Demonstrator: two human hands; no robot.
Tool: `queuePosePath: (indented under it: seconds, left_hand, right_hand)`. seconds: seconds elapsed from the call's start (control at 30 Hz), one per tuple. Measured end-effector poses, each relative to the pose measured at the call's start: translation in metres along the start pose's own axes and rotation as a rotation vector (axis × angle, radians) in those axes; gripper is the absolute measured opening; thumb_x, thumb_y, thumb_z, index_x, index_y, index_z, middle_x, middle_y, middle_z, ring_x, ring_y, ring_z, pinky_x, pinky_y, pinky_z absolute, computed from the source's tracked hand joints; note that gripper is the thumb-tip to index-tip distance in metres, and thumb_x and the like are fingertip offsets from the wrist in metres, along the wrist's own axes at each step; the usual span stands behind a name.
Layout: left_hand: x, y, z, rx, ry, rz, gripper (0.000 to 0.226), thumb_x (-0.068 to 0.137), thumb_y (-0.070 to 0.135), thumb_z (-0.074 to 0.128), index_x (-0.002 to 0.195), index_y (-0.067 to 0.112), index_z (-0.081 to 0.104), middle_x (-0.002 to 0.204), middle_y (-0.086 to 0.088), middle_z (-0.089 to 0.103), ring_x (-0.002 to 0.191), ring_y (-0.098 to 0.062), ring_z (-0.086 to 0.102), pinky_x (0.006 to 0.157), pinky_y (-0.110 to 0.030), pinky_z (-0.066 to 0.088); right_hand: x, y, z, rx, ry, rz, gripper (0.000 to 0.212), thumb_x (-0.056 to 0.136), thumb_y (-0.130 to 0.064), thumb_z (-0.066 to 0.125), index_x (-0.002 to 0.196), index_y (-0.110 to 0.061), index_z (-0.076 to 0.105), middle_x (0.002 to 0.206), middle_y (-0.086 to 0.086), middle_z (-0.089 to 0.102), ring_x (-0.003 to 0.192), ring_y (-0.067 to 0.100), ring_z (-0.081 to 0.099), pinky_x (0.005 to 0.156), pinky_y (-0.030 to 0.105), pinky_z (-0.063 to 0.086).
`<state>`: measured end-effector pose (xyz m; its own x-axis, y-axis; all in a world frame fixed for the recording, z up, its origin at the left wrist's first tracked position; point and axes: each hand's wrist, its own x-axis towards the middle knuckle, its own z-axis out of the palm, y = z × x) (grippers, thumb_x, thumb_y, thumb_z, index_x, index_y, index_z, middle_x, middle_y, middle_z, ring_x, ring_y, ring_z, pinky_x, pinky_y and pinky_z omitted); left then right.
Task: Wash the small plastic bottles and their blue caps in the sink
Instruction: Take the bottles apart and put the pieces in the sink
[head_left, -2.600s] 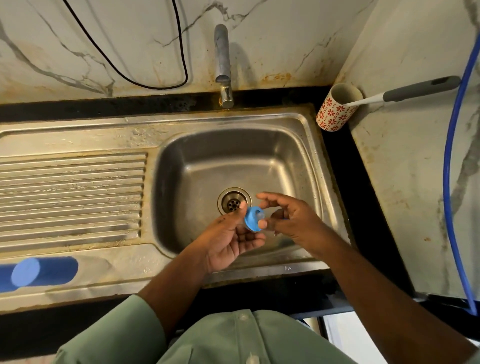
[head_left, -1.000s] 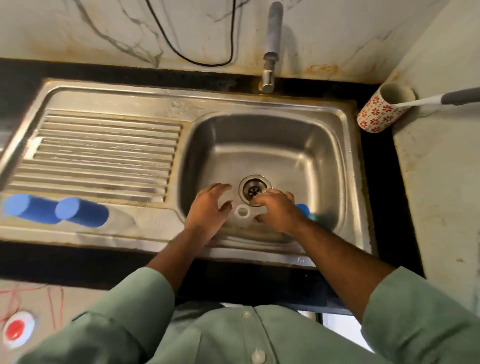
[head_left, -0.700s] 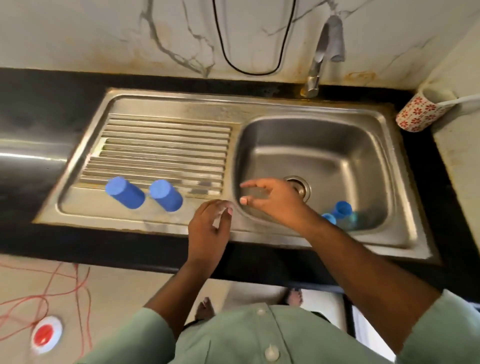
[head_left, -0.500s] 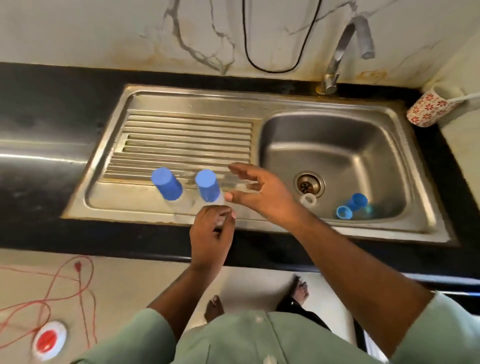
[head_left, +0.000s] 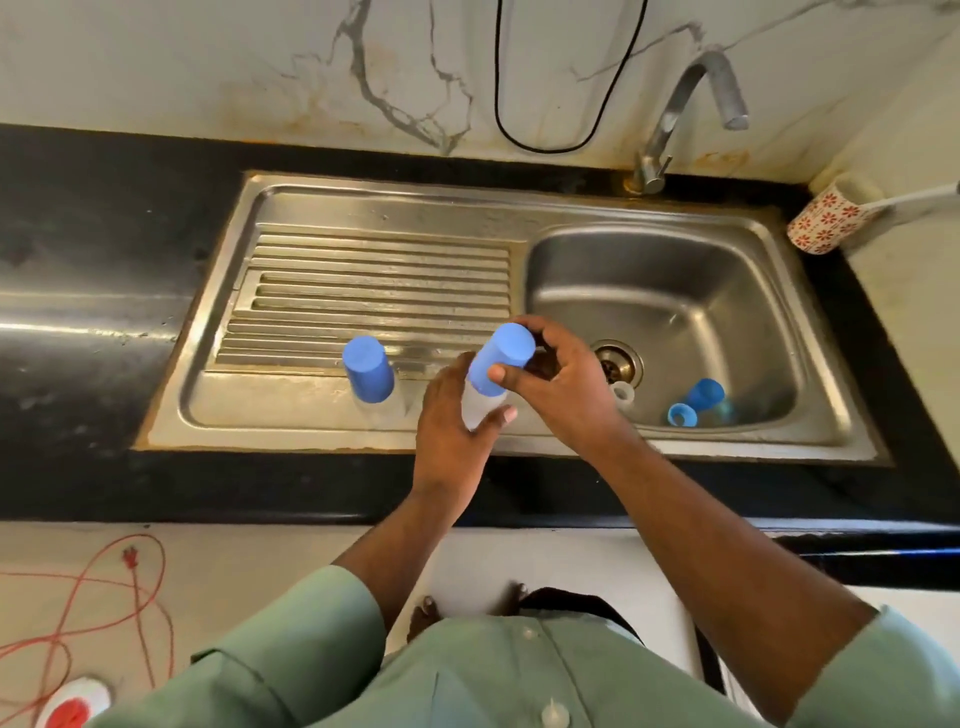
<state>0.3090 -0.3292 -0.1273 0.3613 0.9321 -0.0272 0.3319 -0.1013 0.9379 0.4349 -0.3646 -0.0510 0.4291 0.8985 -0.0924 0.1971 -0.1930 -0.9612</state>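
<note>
— What are the hands doing?
— The left hand wraps the clear body of a small bottle above the sink's front edge; the right hand's fingers curl round its blue cap.
— How many altogether?
— A second capped bottle stands on the drainboard. In the basin: two loose blue caps and one white ring.

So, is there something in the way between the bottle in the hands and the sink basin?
Nothing visible blocks it. The capped bottle, held by the left hand and right hand, is right beside the basin; only low loose pieces lie inside.
</note>
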Motion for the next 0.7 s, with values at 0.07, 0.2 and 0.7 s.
queuePosePath:
  seconds: [0.07,0.2,0.7]
  left_hand:
    - [0.007,0.008,0.012,-0.021,-0.040,0.019,0.061,0.082,0.022,0.079,0.134,0.032,0.049,0.126,0.020,0.058,0.112,0.008,0.052,0.092,-0.005,0.039]
    - [0.026,0.022,0.042,-0.010,-0.136,0.074,0.056,0.079,0.016,0.079,0.117,0.041,0.046,0.108,0.019,0.061,0.100,0.004,0.057,0.082,-0.011,0.044]
    - [0.099,0.042,0.138,0.013,0.137,-0.032,0.066,0.072,0.015,0.086,0.124,0.042,0.055,0.114,0.013,0.068,0.104,0.002,0.063,0.092,-0.024,0.052]
  right_hand:
    - [0.003,-0.001,-0.018,0.083,0.028,0.026,0.033,0.082,-0.012,0.076,0.108,-0.027,0.062,0.098,-0.007,0.070,0.091,0.010,0.068,0.085,0.027,0.056]
    - [0.031,0.009,-0.054,0.332,0.131,0.158,0.018,0.094,-0.019,0.063,0.109,-0.010,0.067,0.097,0.004,0.072,0.092,0.019,0.068,0.091,0.043,0.056]
    - [0.167,0.172,-0.119,-1.033,-0.431,-0.049,0.022,0.083,-0.022,0.058,0.105,-0.019,0.062,0.108,0.008,0.059,0.103,0.032,0.057,0.083,0.035,0.043]
